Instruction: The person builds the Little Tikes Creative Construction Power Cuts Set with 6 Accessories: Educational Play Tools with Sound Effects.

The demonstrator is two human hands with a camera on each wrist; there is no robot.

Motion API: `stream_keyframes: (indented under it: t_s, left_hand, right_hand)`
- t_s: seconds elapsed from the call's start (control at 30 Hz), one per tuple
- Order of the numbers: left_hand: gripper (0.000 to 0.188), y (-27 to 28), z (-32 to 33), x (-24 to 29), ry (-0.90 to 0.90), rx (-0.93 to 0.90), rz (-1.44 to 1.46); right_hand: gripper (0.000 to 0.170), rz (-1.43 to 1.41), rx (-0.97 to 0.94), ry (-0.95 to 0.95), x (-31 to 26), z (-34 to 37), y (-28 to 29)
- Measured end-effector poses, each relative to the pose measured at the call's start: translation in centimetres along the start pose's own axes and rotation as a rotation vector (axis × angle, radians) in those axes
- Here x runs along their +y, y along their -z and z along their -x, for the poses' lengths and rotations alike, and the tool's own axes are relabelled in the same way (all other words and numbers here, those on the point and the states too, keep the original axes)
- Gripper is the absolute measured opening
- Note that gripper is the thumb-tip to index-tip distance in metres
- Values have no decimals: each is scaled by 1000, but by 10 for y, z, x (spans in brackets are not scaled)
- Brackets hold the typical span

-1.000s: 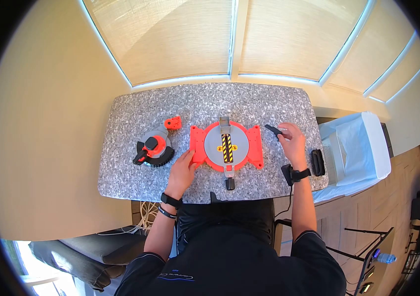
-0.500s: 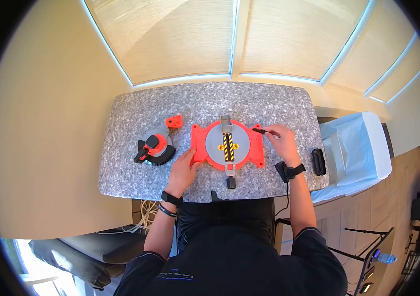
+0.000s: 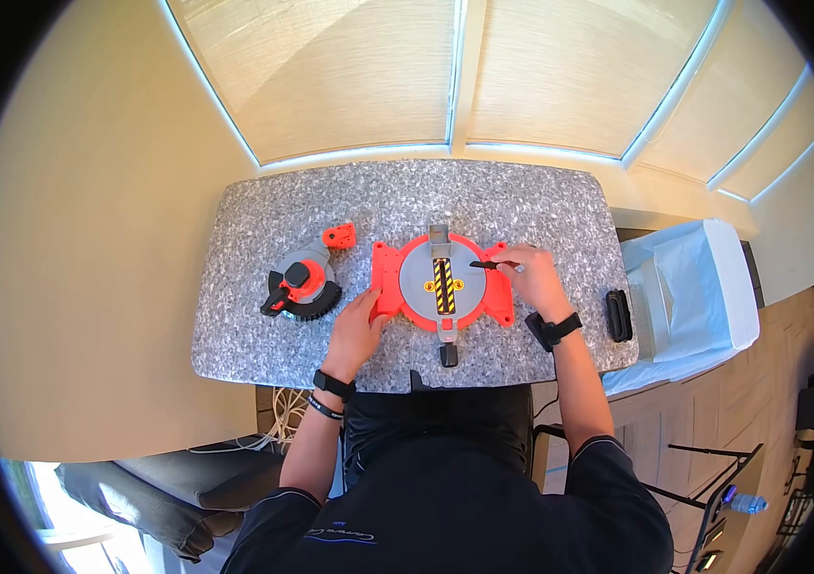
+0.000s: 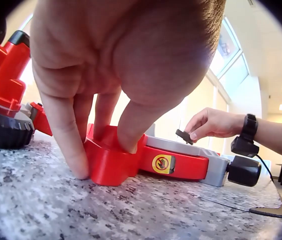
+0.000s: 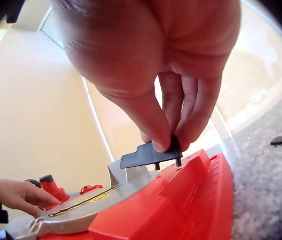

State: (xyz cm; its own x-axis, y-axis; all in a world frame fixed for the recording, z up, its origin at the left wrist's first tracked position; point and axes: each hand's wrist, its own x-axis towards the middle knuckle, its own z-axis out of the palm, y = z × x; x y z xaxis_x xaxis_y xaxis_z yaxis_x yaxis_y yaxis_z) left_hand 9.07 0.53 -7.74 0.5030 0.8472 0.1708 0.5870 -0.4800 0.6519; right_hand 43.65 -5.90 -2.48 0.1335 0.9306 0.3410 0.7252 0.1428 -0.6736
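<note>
A red toy miter saw base (image 3: 386,260) with a round grey turntable (image 3: 413,301) and a yellow-and-black striped slot lies on the table. My left hand (image 3: 354,330) grips its left end, fingers and thumb straddling the red block in the left wrist view. Between thumb and fingertips my right hand (image 3: 533,277) pinches a small flat black plastic piece (image 5: 148,154). Two short pegs point down from that piece, which is held above the right side of the base. Left of the base lies the saw head (image 3: 299,277), red and grey with a black toothed rim.
A black oblong object (image 3: 618,316) lies near the speckled table's (image 3: 522,201) right edge. Beyond that edge stands a bin (image 3: 699,287) with a pale liner. Toward me, a black knob (image 3: 448,356) sticks out from the base.
My right hand has moved left with the black piece, from the bare tabletop to over the base's right side. The left hand stays on the base.
</note>
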Motion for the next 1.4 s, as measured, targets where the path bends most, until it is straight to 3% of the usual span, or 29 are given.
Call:
stream_keyframes:
  t_s: [1.07,1.13,1.4]
  left_hand:
    - [52,-1,0,-1,25,-37,-1]
    - [49,-2,0,-1,-25,35,-11]
    - [50,-2,1,1,-14,25,-10]
  right_hand:
    - [16,71,-46,-4,-4,4,-7]
    - [17,70,-59,-11,-5,4,-6]
    - [18,80,-77,-1,1,4,-9]
